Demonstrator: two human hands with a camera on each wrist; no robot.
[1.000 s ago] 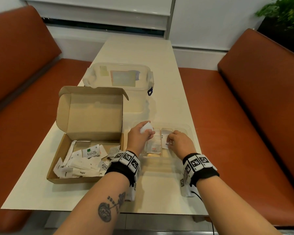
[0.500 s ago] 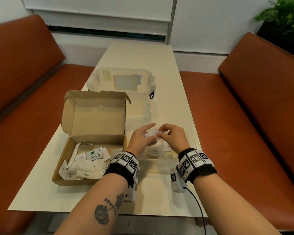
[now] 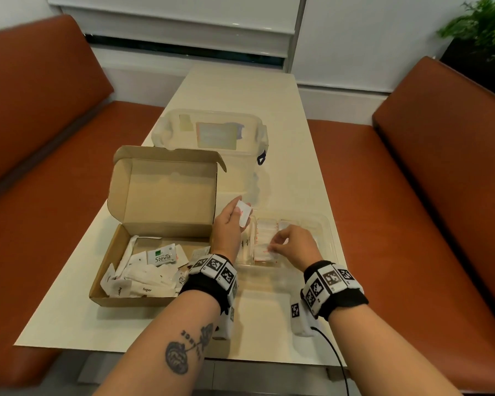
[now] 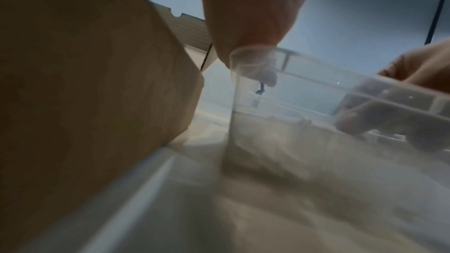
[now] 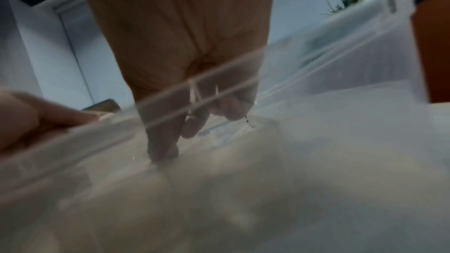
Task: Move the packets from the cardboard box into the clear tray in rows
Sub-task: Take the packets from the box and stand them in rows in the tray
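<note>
An open cardboard box (image 3: 132,300) at my left holds several loose white packets (image 3: 143,277), one marked Stevia (image 3: 162,256). The clear tray (image 3: 330,238) sits right of it with rows of packets (image 3: 266,232) inside. My left hand (image 3: 235,221) hovers over the tray's left edge and grips a small stack of white packets (image 3: 245,217). My right hand (image 3: 275,247) reaches down into the tray and pinches a packet (image 3: 262,252) against the row at the near side. In the right wrist view its fingertips (image 5: 163,145) touch the tray floor behind the clear wall (image 5: 340,55).
A clear lidded storage bin (image 3: 212,135) stands behind the box and tray. Orange benches (image 3: 412,224) flank the narrow cream table (image 3: 240,92). A plant (image 3: 480,30) is at the far right. A black cable (image 3: 335,355) trails from my right wrist over the near edge.
The hands met above the tray and my right hand took a packet from the left. It has now dropped into the tray, while my left hand drew back to the left.
</note>
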